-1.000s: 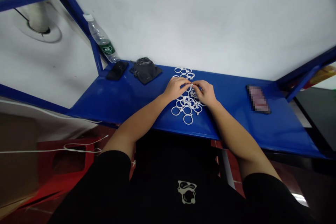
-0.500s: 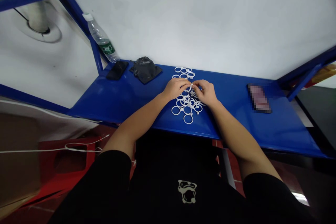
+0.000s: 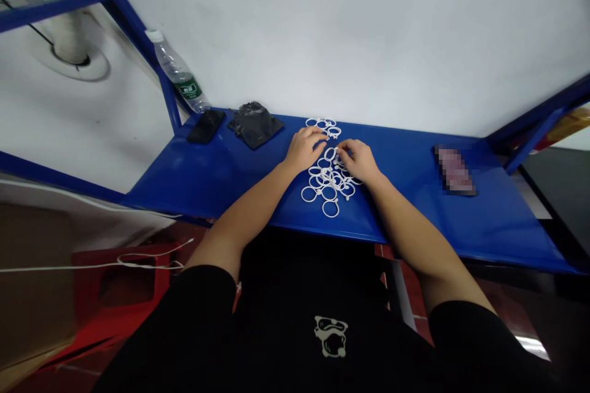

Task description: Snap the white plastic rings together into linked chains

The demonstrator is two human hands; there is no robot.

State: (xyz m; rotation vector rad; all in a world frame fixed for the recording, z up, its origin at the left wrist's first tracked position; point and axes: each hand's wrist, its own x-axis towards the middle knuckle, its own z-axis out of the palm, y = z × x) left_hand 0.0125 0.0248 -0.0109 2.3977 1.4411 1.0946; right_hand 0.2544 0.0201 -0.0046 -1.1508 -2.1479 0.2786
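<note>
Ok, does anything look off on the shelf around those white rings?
The white plastic rings lie overlapped and tangled in a heap on the blue metal shelf, beneath the right hand. At the shelf's far right, a flat object, probably a phone, is pixelated, so its surface can't be read. Nothing else stands out.

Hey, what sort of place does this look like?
Probably a small, plain workshop or assembly station: there's a blue steel workbench against a bare white wall, a pile of white plastic rings on the bench, and a cardboard box off to the side.
</note>
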